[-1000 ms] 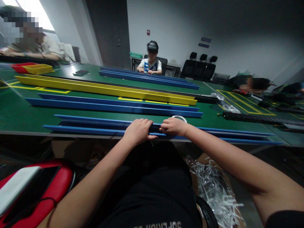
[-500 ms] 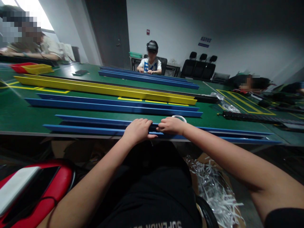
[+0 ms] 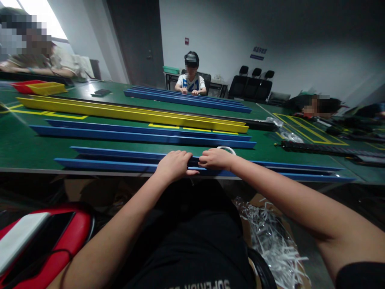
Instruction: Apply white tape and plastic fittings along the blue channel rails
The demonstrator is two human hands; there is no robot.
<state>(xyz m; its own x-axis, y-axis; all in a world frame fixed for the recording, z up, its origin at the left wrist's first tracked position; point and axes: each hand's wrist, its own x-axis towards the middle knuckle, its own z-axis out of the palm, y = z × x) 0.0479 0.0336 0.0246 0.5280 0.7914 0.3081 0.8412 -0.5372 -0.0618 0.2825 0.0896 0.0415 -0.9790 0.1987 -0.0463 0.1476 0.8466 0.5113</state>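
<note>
A long blue U-shaped channel [image 3: 105,163] lies along the near edge of the table, its open side up. My left hand [image 3: 173,166] is wrapped over it near the middle, thumb against the near wall and fingers over the inside. Just to the right, my right hand [image 3: 215,159] is closed, its fingertips curled down at the dark inside of the channel. Whatever those fingers pinch is hidden. Behind my right wrist sits a white ring-shaped object [image 3: 227,150], partly covered.
Beyond lie another blue channel [image 3: 144,135], a yellow channel [image 3: 126,114] and more blue channels [image 3: 186,100]. A dark strip [image 3: 319,148] is at right. A person [image 3: 191,82] sits across the green table [image 3: 18,154]; others work at both sides. A red stool [image 3: 81,222] stands left.
Both hands stay at nearly the same spot on the blue channel, with only a very slight shift of the fingers. The person across has moved their hands a little.
</note>
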